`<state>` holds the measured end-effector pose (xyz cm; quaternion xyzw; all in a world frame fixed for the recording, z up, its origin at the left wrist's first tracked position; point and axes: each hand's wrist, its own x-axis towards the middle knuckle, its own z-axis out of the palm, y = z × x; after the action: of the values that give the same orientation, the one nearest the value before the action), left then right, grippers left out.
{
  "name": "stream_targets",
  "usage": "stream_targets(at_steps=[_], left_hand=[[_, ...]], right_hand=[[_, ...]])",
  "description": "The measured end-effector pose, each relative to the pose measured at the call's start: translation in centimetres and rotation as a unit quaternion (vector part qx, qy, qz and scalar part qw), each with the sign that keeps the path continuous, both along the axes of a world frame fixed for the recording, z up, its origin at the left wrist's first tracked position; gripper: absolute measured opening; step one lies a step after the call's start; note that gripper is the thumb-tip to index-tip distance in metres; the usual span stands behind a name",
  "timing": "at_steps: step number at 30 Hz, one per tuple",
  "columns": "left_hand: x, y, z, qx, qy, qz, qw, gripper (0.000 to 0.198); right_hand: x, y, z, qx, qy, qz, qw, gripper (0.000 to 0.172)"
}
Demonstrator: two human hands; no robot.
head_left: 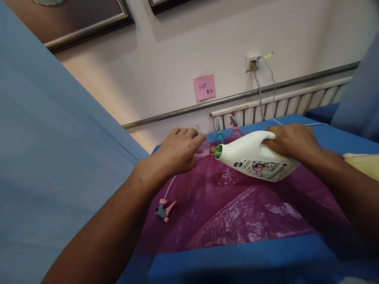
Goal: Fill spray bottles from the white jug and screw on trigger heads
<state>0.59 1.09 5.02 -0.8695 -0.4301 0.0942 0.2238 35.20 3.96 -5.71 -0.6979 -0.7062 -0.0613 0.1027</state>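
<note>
My right hand (291, 138) is closed round the handle of a white detergent jug (251, 156) with a printed label. The jug is tipped to the left, its green-lined mouth against the neck of a clear pinkish bottle (203, 149). Curled round that bottle is my left hand (180, 150), which hides much of it. Whether liquid is flowing, I cannot tell. A grey and pink spray trigger head (163, 211) with its thin tube lies on the purple plastic sheet (219, 213), below my left hand.
Behind the jug stand a teal spray bottle (219, 136) and a pink spray bottle (236, 132). A blue curtain (59, 150) hangs at left. A radiator (290, 104), a socket with cables (252, 63) and a pink note (204, 87) are along the wall. Yellow cloth (363, 163) lies at right.
</note>
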Motion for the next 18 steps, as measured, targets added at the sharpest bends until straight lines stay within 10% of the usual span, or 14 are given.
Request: stream_targets(at_steps=[5,11,18], left_hand=[[-2.1,0.2,-3.6,-0.082,-0.258,0.003,0.963,0.072],[-1.9,0.1,-12.4,-0.158,-0.522,0.083,0.834,0.069],[-0.2,0.6,-21.0,-0.183,-0.630,0.164,0.737,0.071]], right_hand=[[1.5,-0.2,-0.7,0.001,0.017,-0.030,0.999,0.053],[4.6,-0.5,-2.7,0.030,0.111,-0.086,0.990,0.045],[8.0,-1.2,-6.7,0.088,0.340,-0.224,0.909,0.029]])
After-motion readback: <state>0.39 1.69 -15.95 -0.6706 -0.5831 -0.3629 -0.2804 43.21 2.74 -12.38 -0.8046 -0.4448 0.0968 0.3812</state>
